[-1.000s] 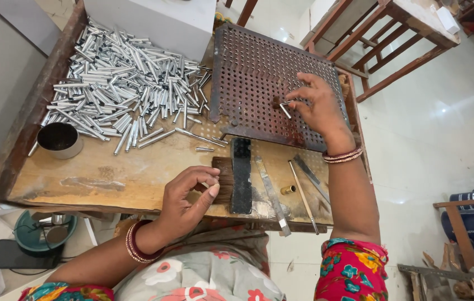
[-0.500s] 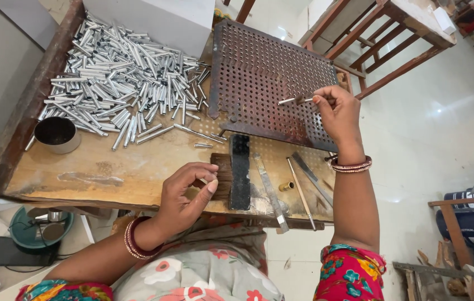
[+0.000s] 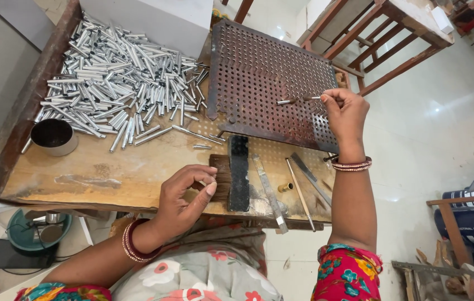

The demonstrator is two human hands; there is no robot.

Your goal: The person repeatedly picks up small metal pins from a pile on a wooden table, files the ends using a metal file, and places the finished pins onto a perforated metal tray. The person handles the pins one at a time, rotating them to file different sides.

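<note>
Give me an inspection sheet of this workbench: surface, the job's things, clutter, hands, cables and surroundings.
Surface: worn wooden bench, stained, with raised side rails.
Job's things: rusty perforated metal plate propped at the back; thin metal rod held over it; big heap of silver metal tubes at left.
Clutter: dark round cup, black brush, flat metal files, small brass piece.
Hands: right hand pinches the rod in a fingertip grip; left hand rests curled at the bench's front edge by the brush, contents unclear.
Cables: thin dark lead near a phone and green bowl below left.
Surroundings: white tiled floor, wooden frame.
</note>
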